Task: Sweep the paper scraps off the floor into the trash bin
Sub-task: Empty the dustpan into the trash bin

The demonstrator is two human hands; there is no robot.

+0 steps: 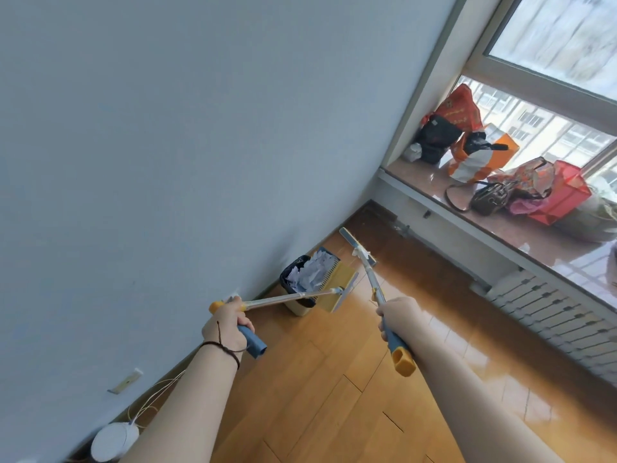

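Observation:
My left hand (227,324) grips the blue handle of a long-handled yellow dustpan (337,289). The pan is tipped up over a small trash bin (298,307) with a black liner that stands against the wall. White paper scraps (312,274) are heaped in the bin and at the pan's mouth. My right hand (397,317) grips the handle of a flat-headed broom (357,247), whose head is lifted above the wooden floor to the right of the bin.
A blue-grey wall (167,162) runs along the left. A window sill (500,222) at the right holds several bags. A radiator (547,315) sits under it. A white round device (115,441) with cords lies by the wall at lower left.

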